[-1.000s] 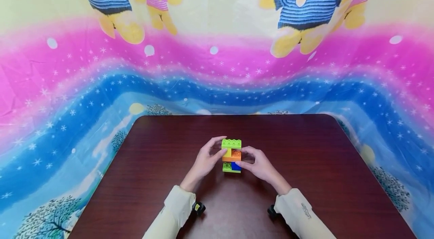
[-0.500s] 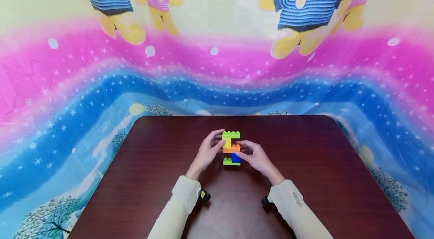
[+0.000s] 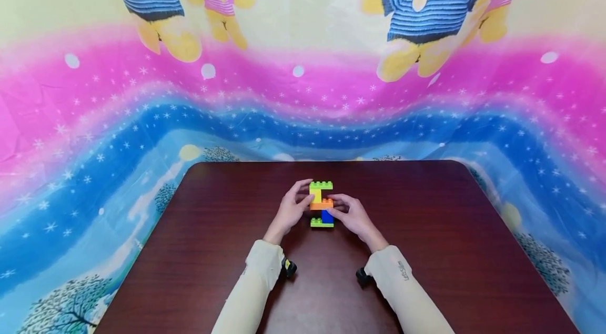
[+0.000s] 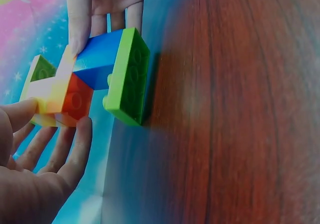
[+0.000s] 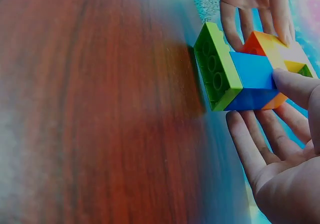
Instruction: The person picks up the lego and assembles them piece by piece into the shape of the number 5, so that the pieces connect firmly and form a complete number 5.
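Observation:
A stack of toy building bricks (image 3: 318, 206) stands between the two hands in the head view. From top to bottom it has a lime green piece (image 3: 321, 185), a yellow brick (image 3: 315, 195), an orange piece, a blue brick (image 3: 327, 216) and a lime green bottom piece (image 3: 322, 225). My left hand (image 3: 289, 213) grips the upper part, thumb on the yellow brick. My right hand (image 3: 356, 218) holds the other side, its thumb near where the blue brick (image 5: 255, 74) meets the orange piece. The hollow underside of the bottom piece (image 4: 131, 79) shows in both wrist views.
A dark reddish-brown wooden table (image 3: 199, 255) lies under the hands. Behind it hangs a printed cloth (image 3: 293, 97) with teddy bears and snowflakes. A small black device (image 3: 288, 268) sits at the left wrist, another black device (image 3: 363, 276) at the right.
Both hands and the stack have moved up in the head view, mostly in the first half second, with a small shift to the left. The grip of both hands looks the same.

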Demonstrator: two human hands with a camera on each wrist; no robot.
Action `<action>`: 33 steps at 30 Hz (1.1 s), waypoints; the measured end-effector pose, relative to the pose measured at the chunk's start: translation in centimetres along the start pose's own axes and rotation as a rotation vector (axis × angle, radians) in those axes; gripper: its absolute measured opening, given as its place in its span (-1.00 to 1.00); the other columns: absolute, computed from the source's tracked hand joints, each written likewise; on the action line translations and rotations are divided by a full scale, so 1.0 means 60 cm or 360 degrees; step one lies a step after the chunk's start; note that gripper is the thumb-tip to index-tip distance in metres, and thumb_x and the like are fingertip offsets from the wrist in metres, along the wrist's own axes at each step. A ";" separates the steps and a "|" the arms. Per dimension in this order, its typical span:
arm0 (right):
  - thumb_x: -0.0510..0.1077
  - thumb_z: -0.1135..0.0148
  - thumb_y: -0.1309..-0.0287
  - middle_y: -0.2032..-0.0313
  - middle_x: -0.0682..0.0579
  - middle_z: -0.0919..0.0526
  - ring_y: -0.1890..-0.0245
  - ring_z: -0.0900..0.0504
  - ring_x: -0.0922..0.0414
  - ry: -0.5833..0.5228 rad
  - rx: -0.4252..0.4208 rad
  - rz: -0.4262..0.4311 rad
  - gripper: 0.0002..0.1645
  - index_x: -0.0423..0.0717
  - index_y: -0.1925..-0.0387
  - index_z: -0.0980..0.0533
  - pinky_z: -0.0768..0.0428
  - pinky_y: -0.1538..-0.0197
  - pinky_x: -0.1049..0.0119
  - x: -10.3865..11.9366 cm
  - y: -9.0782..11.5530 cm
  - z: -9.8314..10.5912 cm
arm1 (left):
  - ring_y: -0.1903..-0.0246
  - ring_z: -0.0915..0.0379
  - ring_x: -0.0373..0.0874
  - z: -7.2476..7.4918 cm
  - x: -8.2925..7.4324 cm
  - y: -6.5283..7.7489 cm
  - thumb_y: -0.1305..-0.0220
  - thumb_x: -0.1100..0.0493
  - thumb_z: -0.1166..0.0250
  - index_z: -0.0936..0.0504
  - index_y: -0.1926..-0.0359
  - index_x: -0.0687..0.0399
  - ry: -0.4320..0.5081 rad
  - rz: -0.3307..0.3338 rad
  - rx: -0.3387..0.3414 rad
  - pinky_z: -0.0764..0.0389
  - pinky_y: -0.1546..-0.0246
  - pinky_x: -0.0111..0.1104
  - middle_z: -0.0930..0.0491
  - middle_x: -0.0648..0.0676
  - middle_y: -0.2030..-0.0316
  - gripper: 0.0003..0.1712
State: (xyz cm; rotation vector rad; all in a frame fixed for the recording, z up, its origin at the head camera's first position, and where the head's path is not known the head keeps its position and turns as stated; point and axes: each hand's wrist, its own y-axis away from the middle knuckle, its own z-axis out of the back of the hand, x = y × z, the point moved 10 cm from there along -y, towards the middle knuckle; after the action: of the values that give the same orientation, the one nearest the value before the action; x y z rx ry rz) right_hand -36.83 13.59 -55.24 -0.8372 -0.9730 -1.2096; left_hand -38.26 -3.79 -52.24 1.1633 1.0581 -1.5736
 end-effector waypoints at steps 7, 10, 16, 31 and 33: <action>-0.14 -0.34 -0.38 -0.17 -0.14 -0.66 -0.09 -0.68 -0.06 0.0009 -0.0006 -0.0029 -0.48 -0.01 -0.33 -0.54 -0.68 -0.17 0.06 -0.008 -0.008 0.000 | -0.09 -0.61 0.10 0.003 0.004 -0.008 -0.52 0.20 -0.23 -0.45 -0.44 -0.20 -0.0062 -0.0012 -0.0016 -0.74 0.02 -0.08 -0.53 0.17 -0.27 -0.46; -0.15 -0.34 -0.38 -0.20 -0.16 -0.65 -0.11 -0.67 -0.08 -0.0014 -0.0013 -0.0045 -0.46 -0.04 -0.35 -0.53 -0.67 -0.18 0.03 -0.003 -0.006 0.000 | -0.09 -0.61 0.10 0.004 0.007 -0.011 -0.52 0.18 -0.25 -0.46 -0.43 -0.22 -0.0094 -0.0018 -0.0035 -0.74 0.03 -0.12 -0.54 0.16 -0.27 -0.47; -0.21 -0.38 -0.33 -0.21 -0.16 -0.63 -0.12 -0.66 -0.09 -0.0048 0.0017 -0.0058 -0.38 0.02 -0.39 -0.49 -0.71 -0.13 0.08 -0.005 -0.003 -0.002 | -0.08 -0.62 0.10 0.003 0.010 -0.016 -0.51 0.17 -0.25 -0.47 -0.42 -0.18 -0.0075 -0.0033 -0.0042 -0.74 0.03 -0.15 -0.55 0.20 -0.25 -0.48; -0.42 -0.53 -0.04 -0.29 -0.14 -0.50 -0.19 -0.58 -0.09 -0.0151 0.0146 -0.0117 -0.04 0.16 -0.45 -0.43 -0.70 -0.15 0.07 -0.017 0.002 -0.013 | -0.07 -0.61 0.11 0.002 0.025 -0.017 -0.52 0.16 -0.24 -0.48 -0.43 -0.15 -0.0042 0.0035 -0.0035 -0.74 0.01 -0.07 -0.56 0.21 -0.24 -0.49; -0.41 -0.52 -0.06 -0.31 -0.16 -0.48 -0.20 -0.57 -0.10 -0.0149 0.0148 -0.0123 -0.05 0.16 -0.45 -0.42 -0.71 -0.14 0.08 -0.018 0.002 -0.013 | -0.08 -0.61 0.12 0.001 0.026 -0.018 -0.52 0.18 -0.24 -0.47 -0.44 -0.14 -0.0032 0.0036 -0.0027 -0.74 0.00 -0.08 -0.56 0.22 -0.24 -0.47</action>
State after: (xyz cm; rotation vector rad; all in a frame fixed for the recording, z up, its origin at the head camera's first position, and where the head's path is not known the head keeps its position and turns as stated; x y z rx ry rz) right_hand -36.69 13.28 -56.55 -0.7943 -1.1383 -1.1899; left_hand -39.58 -3.85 -53.62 1.1421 1.0399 -1.5526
